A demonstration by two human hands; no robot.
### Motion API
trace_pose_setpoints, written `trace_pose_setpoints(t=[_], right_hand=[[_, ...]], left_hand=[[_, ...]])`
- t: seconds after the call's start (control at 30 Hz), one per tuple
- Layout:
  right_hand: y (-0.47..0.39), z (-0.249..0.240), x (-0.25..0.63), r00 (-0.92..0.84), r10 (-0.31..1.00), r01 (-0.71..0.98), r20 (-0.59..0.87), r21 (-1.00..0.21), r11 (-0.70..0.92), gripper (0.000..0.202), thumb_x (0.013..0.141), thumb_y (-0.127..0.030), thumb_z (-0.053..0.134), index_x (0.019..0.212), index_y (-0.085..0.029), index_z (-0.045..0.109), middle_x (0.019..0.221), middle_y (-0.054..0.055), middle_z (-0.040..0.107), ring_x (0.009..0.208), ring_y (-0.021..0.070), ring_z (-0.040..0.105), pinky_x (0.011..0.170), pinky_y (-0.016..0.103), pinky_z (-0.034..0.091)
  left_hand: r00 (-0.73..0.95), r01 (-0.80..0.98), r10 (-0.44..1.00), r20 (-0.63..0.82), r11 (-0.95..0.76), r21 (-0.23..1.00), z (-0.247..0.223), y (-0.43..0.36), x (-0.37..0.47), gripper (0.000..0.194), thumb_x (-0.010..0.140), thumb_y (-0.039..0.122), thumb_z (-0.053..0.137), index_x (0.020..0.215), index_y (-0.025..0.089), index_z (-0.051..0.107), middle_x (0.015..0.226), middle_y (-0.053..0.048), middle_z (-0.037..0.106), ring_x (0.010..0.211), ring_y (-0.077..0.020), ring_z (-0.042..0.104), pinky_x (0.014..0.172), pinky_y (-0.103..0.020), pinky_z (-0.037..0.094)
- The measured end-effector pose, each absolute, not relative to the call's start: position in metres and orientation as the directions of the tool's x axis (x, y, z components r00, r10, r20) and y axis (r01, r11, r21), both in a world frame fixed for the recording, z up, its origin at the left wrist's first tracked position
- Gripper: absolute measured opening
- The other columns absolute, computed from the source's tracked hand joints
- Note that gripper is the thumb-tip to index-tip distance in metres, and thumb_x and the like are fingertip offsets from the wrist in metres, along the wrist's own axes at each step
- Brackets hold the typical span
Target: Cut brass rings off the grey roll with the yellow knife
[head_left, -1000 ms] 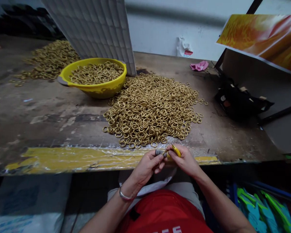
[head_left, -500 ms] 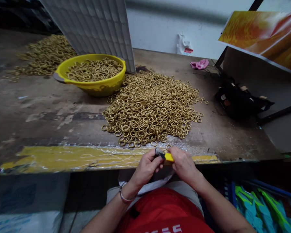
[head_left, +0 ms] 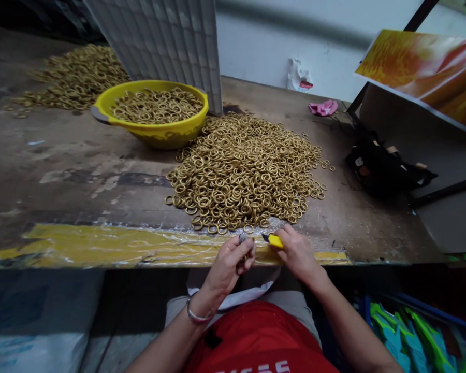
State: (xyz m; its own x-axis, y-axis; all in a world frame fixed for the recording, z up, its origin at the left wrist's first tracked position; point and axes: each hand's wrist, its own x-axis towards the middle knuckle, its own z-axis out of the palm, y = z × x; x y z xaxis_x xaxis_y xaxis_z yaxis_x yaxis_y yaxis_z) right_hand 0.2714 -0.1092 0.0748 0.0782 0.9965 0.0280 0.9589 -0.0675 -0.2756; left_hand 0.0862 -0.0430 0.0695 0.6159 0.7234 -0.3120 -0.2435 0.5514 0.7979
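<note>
My left hand (head_left: 231, 261) is closed at the table's front edge, with a gold ring (head_left: 243, 258) partly showing between its fingers. A grey cover (head_left: 243, 238) wraps one of its fingertips. Just to the right, my right hand (head_left: 299, 254) grips a yellow-handled utility knife (head_left: 275, 241), whose dark blade points left toward the left hand without touching it. Directly beyond both hands spreads a large heap of gold rings (head_left: 244, 171). A few loose rings lie at its near edge, close to my fingers.
A yellow basin (head_left: 166, 135) filled with rings stands left of the heap, before an upright grey ridged panel (head_left: 171, 46). Another ring pile (head_left: 81, 75) lies far left. A pink cloth (head_left: 323, 108) and black bag (head_left: 384, 168) are at right. Yellow tape (head_left: 112, 246) covers the table's front edge.
My hands have moved apart; the knife, at the left fingers before, now sits a little to their right. The left hand has turned, showing a ring in its fingers. The view has shifted slightly.
</note>
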Motion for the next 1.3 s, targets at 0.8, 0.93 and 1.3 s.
trace_pose_setpoints(t=[0.8, 0.93, 1.3], right_hand=[[-0.096, 0.076, 0.232, 0.233, 0.937, -0.086, -0.261, -0.965, -0.248, 0.032, 0.08, -0.05, 0.064, 0.083, -0.02, 0.056, 0.052, -0.007, 0.045, 0.042, 0.0074, 0.035, 0.041, 0.02, 0.029], [-0.097, 0.079, 0.23, 0.188, 0.954, -0.051, -0.233, -0.972, -0.227, 0.03, 0.083, -0.048, 0.062, 0.082, -0.02, 0.054, 0.057, -0.005, 0.05, 0.045, 0.0078, 0.037, 0.043, 0.02, 0.03], [-0.109, 0.086, 0.242, -0.002, 0.983, 0.805, 0.183, -0.583, 0.11, 0.021, 0.079, -0.006, 0.047, 0.089, -0.019, 0.058, 0.081, 0.003, 0.059, 0.074, 0.0158, 0.054, 0.067, 0.025, 0.039]], left_hand=[[0.773, -0.322, 0.584, -0.248, 0.698, 0.64, 0.073, -0.046, 0.083, 0.033, 0.073, 0.035, 0.078, 0.09, 0.012, 0.064, 0.076, -0.004, 0.065, 0.041, -0.0023, 0.041, 0.033, -0.014, 0.023], [0.757, -0.3, 0.591, -0.278, 0.693, 0.656, 0.074, -0.046, 0.083, 0.034, 0.068, 0.035, 0.082, 0.083, 0.011, 0.064, 0.071, -0.002, 0.061, 0.044, -0.003, 0.042, 0.035, -0.013, 0.026], [0.638, -0.235, 0.712, -0.295, 0.544, 0.805, 0.073, -0.048, 0.076, 0.038, 0.071, 0.046, 0.076, 0.078, 0.015, 0.054, 0.063, 0.003, 0.053, 0.046, -0.0048, 0.043, 0.035, -0.012, 0.027]])
